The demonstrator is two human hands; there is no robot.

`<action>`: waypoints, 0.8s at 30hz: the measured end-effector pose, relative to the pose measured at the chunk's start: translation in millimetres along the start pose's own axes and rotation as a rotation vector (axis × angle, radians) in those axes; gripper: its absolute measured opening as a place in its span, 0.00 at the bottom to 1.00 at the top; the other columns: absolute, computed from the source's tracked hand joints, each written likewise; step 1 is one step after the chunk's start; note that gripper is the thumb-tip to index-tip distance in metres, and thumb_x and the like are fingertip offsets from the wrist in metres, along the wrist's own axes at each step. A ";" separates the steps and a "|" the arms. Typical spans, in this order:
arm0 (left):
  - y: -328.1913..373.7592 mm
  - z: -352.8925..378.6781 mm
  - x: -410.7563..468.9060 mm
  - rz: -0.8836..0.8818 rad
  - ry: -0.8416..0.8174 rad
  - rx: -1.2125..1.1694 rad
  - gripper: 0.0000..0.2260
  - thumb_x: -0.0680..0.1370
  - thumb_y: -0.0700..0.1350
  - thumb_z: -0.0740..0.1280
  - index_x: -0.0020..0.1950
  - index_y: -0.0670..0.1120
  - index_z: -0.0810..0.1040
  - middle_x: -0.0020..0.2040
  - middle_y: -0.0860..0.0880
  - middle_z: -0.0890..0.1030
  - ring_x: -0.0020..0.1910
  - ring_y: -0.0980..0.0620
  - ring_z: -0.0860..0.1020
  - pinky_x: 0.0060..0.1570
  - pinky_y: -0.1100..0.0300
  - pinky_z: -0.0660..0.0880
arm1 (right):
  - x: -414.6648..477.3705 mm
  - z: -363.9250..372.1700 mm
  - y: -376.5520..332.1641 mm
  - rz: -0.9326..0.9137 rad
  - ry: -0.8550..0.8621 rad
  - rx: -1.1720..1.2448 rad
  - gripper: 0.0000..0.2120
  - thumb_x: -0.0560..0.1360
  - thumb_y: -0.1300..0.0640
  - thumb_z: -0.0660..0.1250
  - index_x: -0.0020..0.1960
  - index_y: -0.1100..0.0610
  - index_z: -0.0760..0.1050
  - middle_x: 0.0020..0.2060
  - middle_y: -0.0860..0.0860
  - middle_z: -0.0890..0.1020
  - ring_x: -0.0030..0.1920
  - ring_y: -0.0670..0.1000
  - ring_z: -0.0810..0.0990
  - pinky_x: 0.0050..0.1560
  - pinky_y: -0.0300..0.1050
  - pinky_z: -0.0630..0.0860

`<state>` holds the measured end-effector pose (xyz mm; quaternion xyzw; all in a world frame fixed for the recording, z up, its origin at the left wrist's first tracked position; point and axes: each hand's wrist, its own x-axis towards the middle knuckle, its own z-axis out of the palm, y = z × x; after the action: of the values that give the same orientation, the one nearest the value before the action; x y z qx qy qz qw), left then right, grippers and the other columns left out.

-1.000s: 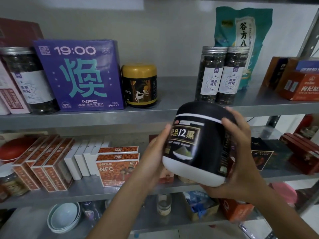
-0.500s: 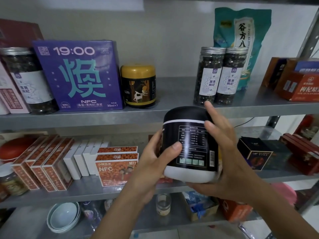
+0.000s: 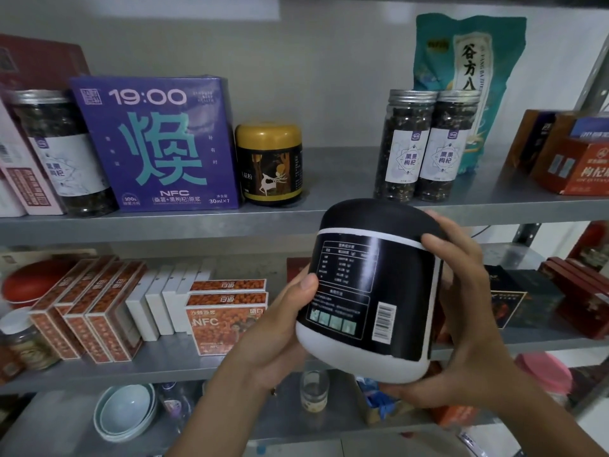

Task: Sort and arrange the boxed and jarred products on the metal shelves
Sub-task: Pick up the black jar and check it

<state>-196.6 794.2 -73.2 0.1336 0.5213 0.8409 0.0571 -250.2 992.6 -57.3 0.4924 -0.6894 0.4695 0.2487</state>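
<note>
Head view: black jar (image 3: 372,291) is held in mid-air at 4 o'clock of frame, just in front of the upper shelf (image 3: 346,179) lip and resting on nothing. Left hand (image 3: 280,328) cups its left side with the thumb pressed on the label. Right hand (image 3: 461,308) wraps the right side and base, fingers (image 3: 438,245) clamped on the jar near the lid seam. The back label with barcode faces the camera.

Likely step: park it in the upper-shelf gap, with the gold-lidded jar (image 3: 268,163) at 10 o'clock of the held jar and the two tall jars (image 3: 428,146) at 1 o'clock. To do it well, turn the front label outward, lift clear of the lip, and set the base flat. Keep off the tall jars, which look tippy.

Materials:
- Black jar: matte domed black lid, glossy wrap label, rounded white base, probably plastic. It is smooth, so keep both hands on.
- Shelf: dull sheet metal, probably slick.
- Tall jars: clear walls, metal screw caps, dark dried contents.
- Purple box (image 3: 158,143): glossy card, square-edged.
</note>
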 end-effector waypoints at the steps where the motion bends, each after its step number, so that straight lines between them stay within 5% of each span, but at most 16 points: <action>1: 1.8 -0.9 -0.1 0.001 -0.019 0.012 0.23 0.69 0.60 0.75 0.59 0.50 0.81 0.54 0.49 0.84 0.54 0.52 0.82 0.51 0.59 0.79 | -0.1 0.0 -2.1 -0.011 -0.005 -0.003 0.51 0.47 0.58 0.80 0.67 0.53 0.62 0.67 0.72 0.59 0.71 0.72 0.59 0.61 0.74 0.68; 6: 16.1 -3.0 -4.7 0.110 0.081 0.296 0.34 0.67 0.66 0.72 0.70 0.56 0.72 0.65 0.52 0.78 0.65 0.52 0.76 0.63 0.54 0.75 | 0.3 -7.1 -9.4 -0.120 0.012 -0.157 0.43 0.58 0.41 0.81 0.66 0.51 0.64 0.70 0.64 0.58 0.73 0.65 0.60 0.66 0.63 0.70; 9: 16.7 6.7 -4.6 0.163 0.026 0.345 0.45 0.62 0.65 0.76 0.74 0.54 0.62 0.69 0.51 0.75 0.69 0.50 0.72 0.63 0.57 0.74 | 4.8 -7.2 -9.0 -0.148 -0.004 -0.288 0.46 0.56 0.40 0.82 0.68 0.48 0.64 0.72 0.63 0.57 0.72 0.67 0.59 0.64 0.66 0.69; 13: 2.2 19.1 -6.5 0.123 0.089 0.401 0.37 0.64 0.61 0.77 0.70 0.59 0.67 0.60 0.57 0.81 0.59 0.57 0.79 0.49 0.66 0.78 | 10.6 0.5 -9.8 -0.102 -0.024 -0.277 0.46 0.58 0.40 0.79 0.70 0.50 0.62 0.73 0.61 0.59 0.73 0.63 0.59 0.65 0.66 0.68; 16: -5.4 12.9 -7.7 0.030 0.182 0.261 0.30 0.63 0.61 0.74 0.64 0.57 0.75 0.56 0.51 0.84 0.54 0.54 0.82 0.45 0.64 0.79 | 12.4 2.8 -8.9 -0.087 -0.078 -0.072 0.50 0.63 0.40 0.78 0.76 0.49 0.54 0.76 0.61 0.55 0.77 0.63 0.54 0.69 0.66 0.65; 21: -1.5 8.8 -6.0 -0.028 0.056 0.043 0.32 0.67 0.65 0.74 0.66 0.49 0.78 0.63 0.40 0.79 0.63 0.41 0.77 0.57 0.48 0.77 | 4.3 -7.6 9.1 0.034 -0.145 0.170 0.60 0.63 0.40 0.78 0.79 0.45 0.40 0.79 0.57 0.42 0.79 0.59 0.44 0.76 0.59 0.55; 24: -1.8 8.3 -4.4 -0.054 -0.068 -0.127 0.29 0.70 0.64 0.72 0.66 0.50 0.78 0.65 0.41 0.78 0.64 0.43 0.77 0.59 0.47 0.76 | -3.0 -10.4 16.5 0.120 -0.230 0.265 0.63 0.62 0.43 0.79 0.78 0.44 0.34 0.79 0.44 0.47 0.78 0.50 0.53 0.73 0.45 0.64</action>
<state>-190.0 801.1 -72.1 0.1440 0.4680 0.8655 0.1058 -265.3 1004.4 -61.8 0.5292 -0.6734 0.5110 0.0728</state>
